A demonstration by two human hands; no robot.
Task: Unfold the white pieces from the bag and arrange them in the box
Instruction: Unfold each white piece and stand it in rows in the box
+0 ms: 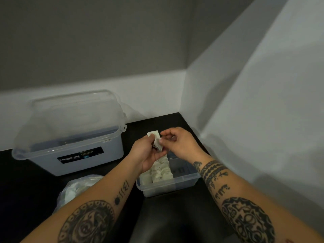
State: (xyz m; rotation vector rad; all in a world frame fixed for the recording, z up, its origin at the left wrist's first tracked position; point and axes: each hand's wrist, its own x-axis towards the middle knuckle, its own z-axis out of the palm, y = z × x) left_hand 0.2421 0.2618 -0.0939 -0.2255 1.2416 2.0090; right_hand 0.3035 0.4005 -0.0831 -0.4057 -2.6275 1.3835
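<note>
Both hands are meeting in the middle of the view, just above the far end of the small clear box [175, 188]. The left hand [147, 151] is gripping a white piece [155, 135], its fingers curling round the lower part while the top corner is sticking up above the knuckles. The right hand [178, 142] is coming in from the other side, thumb and forefinger pinching the piece's right edge and the other fingers curling loosely behind. The piece is being held in the air between the two hands, partly folded and not touching the box.

Down in the box, a row of white pieces [160, 171] is lying along the left side, packed one against another; the right side is showing bare plastic.

The bag [77, 188] is sitting on the dark surface [26, 181] to the left of the box, partly hidden behind the left forearm, with pale contents showing through the clear plastic.

Further back on the left, a large tub [105, 155] is standing with a black label [79, 155] on its front, its clear lid [70, 116] resting on top. A pale wall [254, 102] is closing off the corner on the right.
</note>
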